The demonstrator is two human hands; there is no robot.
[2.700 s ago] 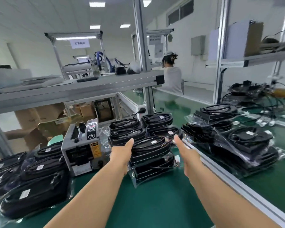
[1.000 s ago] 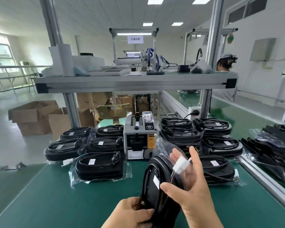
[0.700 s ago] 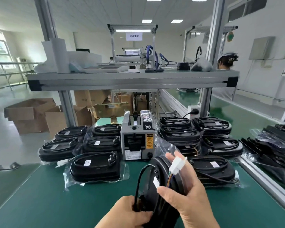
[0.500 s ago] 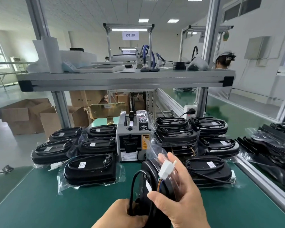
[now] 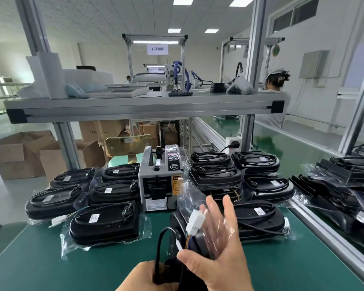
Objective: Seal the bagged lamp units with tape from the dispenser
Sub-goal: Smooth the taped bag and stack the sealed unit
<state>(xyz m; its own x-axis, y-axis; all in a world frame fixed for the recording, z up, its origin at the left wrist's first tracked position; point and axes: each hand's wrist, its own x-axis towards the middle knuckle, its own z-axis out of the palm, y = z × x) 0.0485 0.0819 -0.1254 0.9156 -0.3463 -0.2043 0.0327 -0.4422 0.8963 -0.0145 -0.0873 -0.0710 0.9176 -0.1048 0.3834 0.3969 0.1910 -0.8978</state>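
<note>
A black lamp unit (image 5: 176,229) in a clear plastic bag (image 5: 189,194) stands on edge over the green bench, close to me. My left hand (image 5: 143,277) grips its lower edge together with a black cable loop. My right hand (image 5: 223,255) holds its right side, thumb on the front and straight fingers behind the bag. A white connector (image 5: 195,224) on coloured wires lies against the unit inside the bag. The grey tape dispenser (image 5: 160,181) stands just behind, facing me.
Bagged lamp units lie left of the dispenser (image 5: 105,223) and stacked to its right (image 5: 258,217). An aluminium rail (image 5: 323,234) bounds the bench (image 5: 50,265) on the right, with more units beyond. A shelf (image 5: 143,108) spans overhead. A person (image 5: 275,95) sits far right.
I took one bagged unit from the right stack and brought it upright in front of me. The fingers of my right hand have straightened behind the bag.
</note>
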